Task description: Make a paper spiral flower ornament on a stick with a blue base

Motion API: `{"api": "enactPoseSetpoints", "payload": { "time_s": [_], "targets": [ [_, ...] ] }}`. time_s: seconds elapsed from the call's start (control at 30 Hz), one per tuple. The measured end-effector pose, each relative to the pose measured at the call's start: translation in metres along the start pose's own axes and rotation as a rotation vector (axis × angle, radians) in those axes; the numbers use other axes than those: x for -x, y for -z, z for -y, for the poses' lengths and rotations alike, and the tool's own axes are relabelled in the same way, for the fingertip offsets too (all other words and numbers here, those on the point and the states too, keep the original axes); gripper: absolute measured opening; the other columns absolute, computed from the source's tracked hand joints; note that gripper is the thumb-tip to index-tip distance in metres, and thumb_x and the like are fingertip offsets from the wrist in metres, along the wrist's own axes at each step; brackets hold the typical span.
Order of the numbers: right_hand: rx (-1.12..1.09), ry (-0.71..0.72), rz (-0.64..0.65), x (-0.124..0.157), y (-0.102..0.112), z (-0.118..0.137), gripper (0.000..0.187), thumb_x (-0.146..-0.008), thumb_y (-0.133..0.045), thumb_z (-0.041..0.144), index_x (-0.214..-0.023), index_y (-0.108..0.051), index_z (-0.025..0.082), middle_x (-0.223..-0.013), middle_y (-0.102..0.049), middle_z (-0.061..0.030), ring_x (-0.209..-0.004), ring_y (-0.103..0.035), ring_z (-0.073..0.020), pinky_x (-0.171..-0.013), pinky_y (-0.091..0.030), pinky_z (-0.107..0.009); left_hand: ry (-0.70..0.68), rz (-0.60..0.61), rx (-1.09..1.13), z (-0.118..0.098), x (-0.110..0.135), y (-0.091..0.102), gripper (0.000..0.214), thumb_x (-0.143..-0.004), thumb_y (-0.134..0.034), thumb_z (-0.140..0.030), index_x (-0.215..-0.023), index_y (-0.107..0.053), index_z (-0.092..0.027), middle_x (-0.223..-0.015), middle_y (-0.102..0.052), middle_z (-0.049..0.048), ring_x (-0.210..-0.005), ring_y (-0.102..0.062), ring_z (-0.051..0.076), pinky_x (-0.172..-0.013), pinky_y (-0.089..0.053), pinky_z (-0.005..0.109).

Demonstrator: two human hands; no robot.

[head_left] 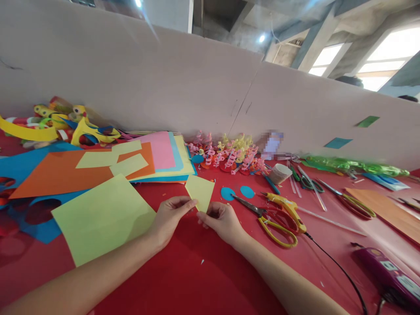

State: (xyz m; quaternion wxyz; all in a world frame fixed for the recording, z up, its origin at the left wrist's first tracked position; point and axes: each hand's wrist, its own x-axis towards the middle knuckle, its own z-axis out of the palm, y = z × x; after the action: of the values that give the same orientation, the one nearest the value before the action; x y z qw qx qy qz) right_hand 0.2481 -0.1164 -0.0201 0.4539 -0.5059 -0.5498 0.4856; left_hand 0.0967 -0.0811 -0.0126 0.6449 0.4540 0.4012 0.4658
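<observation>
Both of my hands pinch one small light-yellow paper piece (200,190) just above the red table (183,271). My left hand (170,215) grips its lower left edge with closed fingers. My right hand (221,219) is curled shut on its bottom corner. A large light-green sheet (101,216) lies flat just left of my left hand. Yellow-handled scissors (274,223) rest on the table to the right of my right hand.
A stack of coloured sheets (98,166) lies at the left, with paper curls (226,153) at the back. Two blue paper discs (236,192), a yellow glue gun (288,205) with its cord, more scissors (352,202) and a purple device (390,273) lie to the right. A cardboard wall (197,87) bounds the table.
</observation>
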Motion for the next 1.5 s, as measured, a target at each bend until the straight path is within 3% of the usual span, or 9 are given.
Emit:
{"api": "enactPoseSetpoints", "payload": {
  "time_s": [0.33, 0.53, 0.7, 0.93, 1.5],
  "targets": [
    [-0.049, -0.004, 0.059, 0.001, 0.001, 0.007, 0.034, -0.074, -0.062, 0.047, -0.062, -0.06, 0.015, -0.058, -0.066, -0.0029, -0.045, -0.055, -0.0091, -0.047, -0.043, -0.02, 0.03, 0.071, 0.065, -0.005, 0.003, -0.002, 0.012, -0.066, -0.074, -0.028, -0.067, -0.071, -0.017, -0.067, -0.066, -0.0004, -0.067, -0.056, 0.012, -0.07, -0.046, 0.025],
    [-0.076, -0.042, 0.11, 0.001, 0.0, 0.006, 0.041, -0.074, -0.059, 0.053, -0.061, -0.058, 0.015, -0.057, -0.066, -0.0034, -0.047, -0.057, -0.0103, -0.048, -0.045, -0.021, 0.025, 0.018, 0.056, -0.004, 0.001, -0.002, 0.013, -0.063, -0.076, -0.029, -0.066, -0.071, -0.017, -0.064, -0.065, -0.0012, -0.064, -0.055, 0.011, -0.068, -0.046, 0.024],
    [-0.049, -0.027, 0.044, -0.002, 0.0, -0.001, 0.035, -0.065, -0.07, 0.049, -0.069, -0.06, 0.016, -0.058, -0.063, 0.0001, -0.05, -0.056, -0.0112, -0.05, -0.043, -0.022, 0.039, -0.01, 0.034, -0.003, 0.001, -0.001, 0.016, -0.06, -0.077, -0.029, -0.068, -0.072, -0.017, -0.067, -0.067, 0.0009, -0.068, -0.057, 0.013, -0.068, -0.046, 0.024],
    [-0.052, -0.012, 0.006, 0.0, -0.003, -0.001, 0.027, -0.065, -0.07, 0.041, -0.071, -0.061, 0.016, -0.061, -0.064, 0.0002, -0.053, -0.056, -0.012, -0.052, -0.044, -0.023, 0.027, 0.002, -0.004, -0.002, 0.003, -0.001, 0.015, -0.062, -0.076, -0.03, -0.067, -0.072, -0.017, -0.065, -0.066, 0.0008, -0.064, -0.056, 0.012, -0.064, -0.045, 0.023],
    [-0.093, -0.056, 0.088, 0.002, -0.002, 0.009, 0.038, -0.069, -0.063, 0.053, -0.067, -0.06, 0.015, -0.058, -0.065, -0.0019, -0.051, -0.058, -0.0118, -0.052, -0.047, -0.024, 0.021, 0.154, 0.041, -0.006, 0.004, -0.003, 0.014, -0.07, -0.07, -0.029, -0.065, -0.068, -0.016, -0.058, -0.064, 0.0003, -0.058, -0.058, 0.014, -0.063, -0.048, 0.028]
  ]
}}
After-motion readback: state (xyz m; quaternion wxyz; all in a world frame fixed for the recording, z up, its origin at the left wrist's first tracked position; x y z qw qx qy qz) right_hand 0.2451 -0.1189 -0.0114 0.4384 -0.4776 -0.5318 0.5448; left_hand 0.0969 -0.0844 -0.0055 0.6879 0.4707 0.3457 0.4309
